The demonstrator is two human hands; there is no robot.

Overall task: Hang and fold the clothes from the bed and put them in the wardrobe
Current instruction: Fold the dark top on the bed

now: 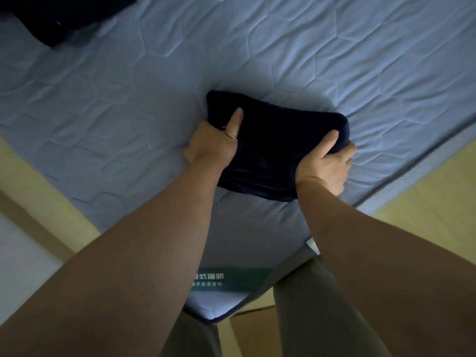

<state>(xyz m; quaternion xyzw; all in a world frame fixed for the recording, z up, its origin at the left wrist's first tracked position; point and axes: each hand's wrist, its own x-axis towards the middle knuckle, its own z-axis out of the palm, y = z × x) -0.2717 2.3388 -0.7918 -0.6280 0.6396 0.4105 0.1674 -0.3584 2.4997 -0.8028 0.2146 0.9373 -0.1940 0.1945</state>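
A folded dark navy garment point(273, 145) lies as a thick bundle near the corner of the blue quilted mattress point(309, 60). My left hand point(213, 143) grips its left edge, thumb on top and fingers tucked underneath. Over at the bundle's right end, my right hand point(327, 161) holds it the same way, thumb laid on the top. Another dark garment point(64, 16) lies on the mattress at the far left top of the view.
The mattress corner with a green label point(226, 279) points toward my legs. Yellowish wooden floor point(425, 202) shows on both sides of the bed. A pale surface point(20, 253) sits at the lower left.
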